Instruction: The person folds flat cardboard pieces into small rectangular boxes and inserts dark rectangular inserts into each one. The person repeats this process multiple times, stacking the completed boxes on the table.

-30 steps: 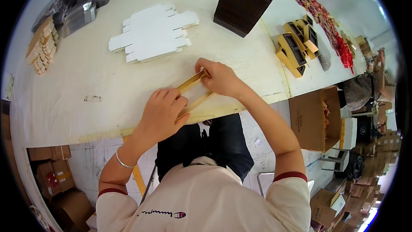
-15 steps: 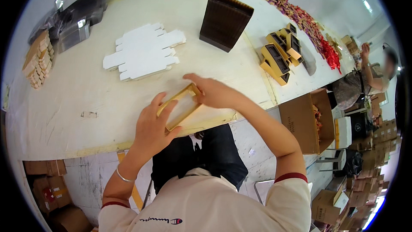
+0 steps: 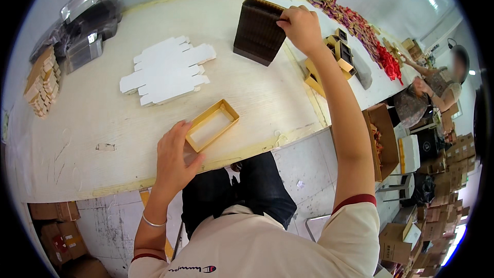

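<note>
A gold rectangular cardboard frame (image 3: 222, 133), without a visible bottom, lies slantwise near the front edge of the table. My left hand (image 3: 175, 157) rests at its left end, fingertips at the frame's side and thumb spread apart. Farther off to the right, my right hand (image 3: 302, 30) pinches the upper right edge of a stack of dark brown plastic trays (image 3: 257, 33), which stands on the table. Its fingers are curled in, so exactly how many trays they hold is hidden. White flat-folded box blanks (image 3: 167, 69) lie in a pile left of the trays.
Finished-looking gold boxes with dark inserts (image 3: 343, 54) sit behind my right forearm. Red and purple small pieces (image 3: 355, 23) spread along the far right edge. Light wooden-looking strips (image 3: 42, 85) and clear plastic packs (image 3: 85, 51) stand left. A co-worker (image 3: 427, 90) sits right, beyond an open carton (image 3: 383, 141).
My right hand has let go of the gold frame and reached up and right to the brown trays. My left hand has loosened and shifted slightly left, leaving the frame on the table.
</note>
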### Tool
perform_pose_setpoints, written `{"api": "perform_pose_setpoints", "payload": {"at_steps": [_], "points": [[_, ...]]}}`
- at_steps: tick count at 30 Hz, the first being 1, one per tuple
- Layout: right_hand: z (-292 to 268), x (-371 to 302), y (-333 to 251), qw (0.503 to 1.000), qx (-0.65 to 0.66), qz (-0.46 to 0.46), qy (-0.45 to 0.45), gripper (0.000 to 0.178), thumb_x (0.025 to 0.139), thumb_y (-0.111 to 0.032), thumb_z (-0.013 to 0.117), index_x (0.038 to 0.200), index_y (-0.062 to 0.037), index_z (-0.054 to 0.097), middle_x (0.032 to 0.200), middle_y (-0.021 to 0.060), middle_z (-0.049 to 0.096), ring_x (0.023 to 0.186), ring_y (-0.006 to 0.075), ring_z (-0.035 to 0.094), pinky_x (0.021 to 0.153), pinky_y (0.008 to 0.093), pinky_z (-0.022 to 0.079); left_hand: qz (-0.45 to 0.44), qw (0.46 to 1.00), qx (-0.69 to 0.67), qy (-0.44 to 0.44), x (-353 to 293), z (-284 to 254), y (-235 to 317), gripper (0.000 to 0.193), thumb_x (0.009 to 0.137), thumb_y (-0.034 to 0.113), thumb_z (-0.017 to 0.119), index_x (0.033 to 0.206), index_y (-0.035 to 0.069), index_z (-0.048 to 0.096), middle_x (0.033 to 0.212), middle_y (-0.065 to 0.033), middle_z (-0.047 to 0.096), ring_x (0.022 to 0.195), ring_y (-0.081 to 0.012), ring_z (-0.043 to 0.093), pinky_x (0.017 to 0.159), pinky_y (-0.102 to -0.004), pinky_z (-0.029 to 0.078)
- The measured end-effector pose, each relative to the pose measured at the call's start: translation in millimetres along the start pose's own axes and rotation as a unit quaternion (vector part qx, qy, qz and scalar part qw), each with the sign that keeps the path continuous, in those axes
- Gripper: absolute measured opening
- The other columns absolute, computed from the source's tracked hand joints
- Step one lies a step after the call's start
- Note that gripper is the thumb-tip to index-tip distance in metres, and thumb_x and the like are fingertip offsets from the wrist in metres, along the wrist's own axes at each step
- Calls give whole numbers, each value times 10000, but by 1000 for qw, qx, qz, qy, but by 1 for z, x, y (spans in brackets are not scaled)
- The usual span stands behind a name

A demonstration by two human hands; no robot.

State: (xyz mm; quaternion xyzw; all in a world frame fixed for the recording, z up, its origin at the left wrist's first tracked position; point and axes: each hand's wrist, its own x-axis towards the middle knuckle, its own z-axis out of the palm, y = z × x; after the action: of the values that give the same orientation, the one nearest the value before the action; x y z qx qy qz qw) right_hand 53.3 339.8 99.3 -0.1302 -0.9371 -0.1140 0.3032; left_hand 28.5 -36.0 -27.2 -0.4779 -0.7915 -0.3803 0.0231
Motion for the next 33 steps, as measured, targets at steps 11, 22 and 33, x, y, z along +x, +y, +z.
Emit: {"api": "perform_pose_setpoints", "payload": {"at_steps": [11,22,33], "points": [[-80,-64,-70,753,614,231,-51,291,947,-307,531,1008,-43,636,925,6,622,883,81,528,798,229,406,-18,990,-108,-93,15,-17,-12,740,688,129,743,1338,74,392,1232,-136,522,1099,-330,479,967,-420,375],[-28,-112,-103,580,564,372,-455,226,916,-257,561,869,-44,617,717,-21,603,510,36,505,402,151,368,11,973,-88,-212,30,-28,-3,708,703,97,731,1338,75,419,1211,-116,528,1084,-307,490,946,-376,404],[-48,-124,-122,912,354,-143,-153,408,776,-236,716,1096,-14,594,1060,158,505,867,275,548,717,350,475,-56,944,-156,-285,44,-29,-15,670,730,84,700,1342,98,429,1286,-153,466,1109,-319,512,911,-360,450]]}}
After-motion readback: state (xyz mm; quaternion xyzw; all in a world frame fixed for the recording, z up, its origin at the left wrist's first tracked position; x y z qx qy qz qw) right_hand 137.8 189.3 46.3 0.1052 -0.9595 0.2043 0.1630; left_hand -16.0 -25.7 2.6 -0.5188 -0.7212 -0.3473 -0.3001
